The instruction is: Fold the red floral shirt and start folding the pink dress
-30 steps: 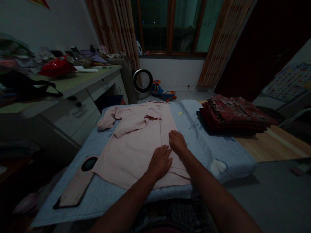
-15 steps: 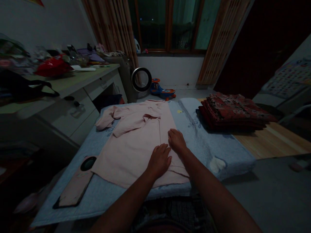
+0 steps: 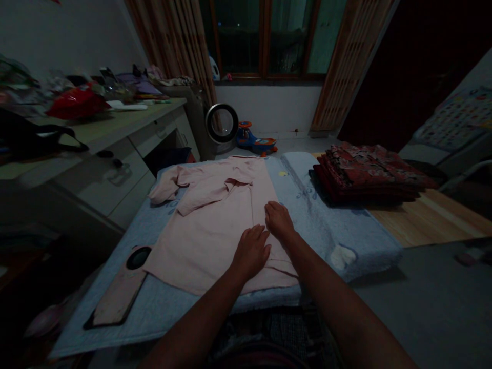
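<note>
A pale pink long-sleeved shirt (image 3: 203,246) lies spread on a light blue blanket (image 3: 154,323), one sleeve folded across its front and the other bent out at the left. My left hand (image 3: 251,251) rests on the lower part of the shirt, palm down, fingers stretched out. Just beyond it, at the right edge of the cloth, my right hand (image 3: 278,220) has its fingers curled and pressed together on the fabric; its thumb is hidden. A phone-shaped pink object with a dark round part (image 3: 119,297) lies left of the shirt hem.
A stack of folded red patterned cloth (image 3: 376,169) sits at the right, near a bare wooden surface (image 3: 434,218). On the left stands a cluttered desk with drawers (image 3: 154,115). Beyond the blanket are a round-doored machine (image 3: 222,106) and a blue and orange ride-on toy (image 3: 255,141).
The view has shifted slightly. Both hands stay at nearly the same places on the shirt, and the cloth lies as before.
</note>
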Action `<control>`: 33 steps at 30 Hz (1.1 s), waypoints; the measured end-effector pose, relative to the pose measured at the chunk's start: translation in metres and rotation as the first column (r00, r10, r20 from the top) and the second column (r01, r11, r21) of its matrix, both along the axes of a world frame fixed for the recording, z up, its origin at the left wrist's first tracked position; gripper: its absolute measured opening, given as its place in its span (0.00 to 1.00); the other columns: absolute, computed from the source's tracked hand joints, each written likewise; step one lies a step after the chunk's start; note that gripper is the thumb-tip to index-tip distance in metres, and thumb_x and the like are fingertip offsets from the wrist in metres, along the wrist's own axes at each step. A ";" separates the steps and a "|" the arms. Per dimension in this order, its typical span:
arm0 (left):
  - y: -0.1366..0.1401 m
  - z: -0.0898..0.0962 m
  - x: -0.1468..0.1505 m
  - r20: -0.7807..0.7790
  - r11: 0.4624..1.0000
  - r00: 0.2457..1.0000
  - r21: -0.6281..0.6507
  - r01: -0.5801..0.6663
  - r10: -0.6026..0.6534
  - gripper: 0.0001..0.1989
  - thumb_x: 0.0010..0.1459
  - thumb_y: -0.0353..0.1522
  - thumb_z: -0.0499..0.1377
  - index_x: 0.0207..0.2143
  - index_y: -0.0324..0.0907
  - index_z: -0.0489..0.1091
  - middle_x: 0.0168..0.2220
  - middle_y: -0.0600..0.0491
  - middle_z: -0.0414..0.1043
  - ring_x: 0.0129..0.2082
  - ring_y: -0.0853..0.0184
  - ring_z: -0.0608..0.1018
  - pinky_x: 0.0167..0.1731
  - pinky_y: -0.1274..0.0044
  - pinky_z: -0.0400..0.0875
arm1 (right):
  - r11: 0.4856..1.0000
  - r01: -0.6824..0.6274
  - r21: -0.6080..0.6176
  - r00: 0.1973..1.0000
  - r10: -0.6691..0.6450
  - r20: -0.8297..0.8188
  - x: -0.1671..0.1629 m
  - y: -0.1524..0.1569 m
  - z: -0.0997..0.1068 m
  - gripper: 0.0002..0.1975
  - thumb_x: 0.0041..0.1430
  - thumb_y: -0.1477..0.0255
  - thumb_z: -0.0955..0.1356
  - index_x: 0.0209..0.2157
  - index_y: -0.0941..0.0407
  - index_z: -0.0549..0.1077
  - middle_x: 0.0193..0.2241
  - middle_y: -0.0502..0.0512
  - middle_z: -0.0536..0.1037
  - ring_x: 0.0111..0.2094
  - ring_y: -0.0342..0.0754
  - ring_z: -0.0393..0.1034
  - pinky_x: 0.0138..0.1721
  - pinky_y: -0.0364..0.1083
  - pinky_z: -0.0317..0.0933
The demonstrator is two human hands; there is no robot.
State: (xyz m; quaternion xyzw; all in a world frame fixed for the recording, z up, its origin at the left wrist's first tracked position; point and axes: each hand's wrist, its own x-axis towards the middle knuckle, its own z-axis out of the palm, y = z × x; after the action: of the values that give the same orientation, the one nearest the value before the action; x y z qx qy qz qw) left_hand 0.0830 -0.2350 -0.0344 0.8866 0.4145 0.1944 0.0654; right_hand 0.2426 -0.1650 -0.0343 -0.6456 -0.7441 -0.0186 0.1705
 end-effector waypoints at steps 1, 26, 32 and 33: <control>0.000 0.000 0.000 -0.001 1.000 1.000 -0.005 -0.001 0.001 0.17 0.63 0.32 0.55 0.54 0.41 0.66 0.61 0.44 0.66 0.62 0.56 0.66 0.62 0.59 0.58 | 1.000 -0.002 -0.003 1.000 0.002 -0.002 0.000 0.000 0.000 0.15 0.65 0.75 0.60 0.49 0.58 0.73 0.57 0.63 0.72 0.59 0.52 0.61 0.61 0.50 0.48; 0.059 0.030 -0.062 0.604 0.725 0.471 -0.678 -0.121 0.643 0.13 0.53 0.28 0.60 0.42 0.44 0.74 0.56 0.46 0.68 0.46 0.63 0.75 0.38 0.75 0.73 | 0.988 -0.114 0.108 0.991 0.121 -0.064 0.004 -0.001 -0.003 0.08 0.59 0.80 0.63 0.33 0.57 0.73 0.37 0.59 0.74 0.43 0.50 0.65 0.48 0.46 0.54; 0.103 0.036 -0.121 0.592 0.596 0.079 -0.786 -0.165 0.802 0.23 0.47 0.27 0.61 0.48 0.46 0.67 0.39 0.54 0.68 0.27 0.75 0.70 0.25 0.83 0.65 | 0.992 -0.102 0.079 0.992 0.107 -0.063 0.002 -0.003 0.003 0.08 0.56 0.81 0.63 0.34 0.58 0.72 0.38 0.59 0.74 0.42 0.50 0.64 0.48 0.46 0.54; 0.107 0.037 -0.126 0.585 0.581 0.011 -0.803 -0.132 0.811 0.24 0.47 0.26 0.61 0.48 0.47 0.66 0.37 0.55 0.67 0.25 0.76 0.69 0.25 0.84 0.64 | 0.992 -0.097 0.075 0.993 0.102 -0.060 0.001 -0.004 0.004 0.08 0.55 0.81 0.63 0.34 0.58 0.72 0.38 0.59 0.74 0.43 0.50 0.64 0.48 0.46 0.53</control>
State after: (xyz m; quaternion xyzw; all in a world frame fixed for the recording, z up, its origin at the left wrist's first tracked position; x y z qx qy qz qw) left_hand -0.0426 -0.1279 0.0023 0.2937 0.6062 0.5687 0.4721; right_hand 0.2440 -0.1687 -0.0304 -0.6013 -0.7685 -0.0162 0.2181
